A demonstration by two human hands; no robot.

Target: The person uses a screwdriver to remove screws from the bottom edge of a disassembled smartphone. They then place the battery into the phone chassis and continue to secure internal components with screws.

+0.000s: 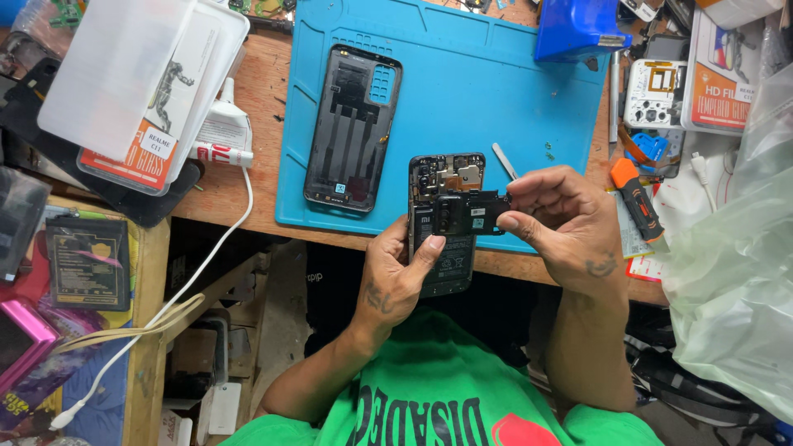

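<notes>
An opened smartphone (446, 177) with its back removed shows its circuit board and battery. My left hand (396, 277) grips its lower half from the left, thumb on the battery. A black plastic inner cover plate (467, 213) lies across the phone's upper part, and my right hand (562, 223) pinches its right end between thumb and fingers. The phone is held in the air over the near edge of a blue work mat (496, 91).
The phone's dark back cover (353, 128) lies inner side up on the mat. A metal pry tool (505, 161) rests beside the phone. An orange-handled screwdriver (638, 202) lies at right. Boxes (144, 83), a glue tube (223, 132) and a white cable (206, 264) crowd the left.
</notes>
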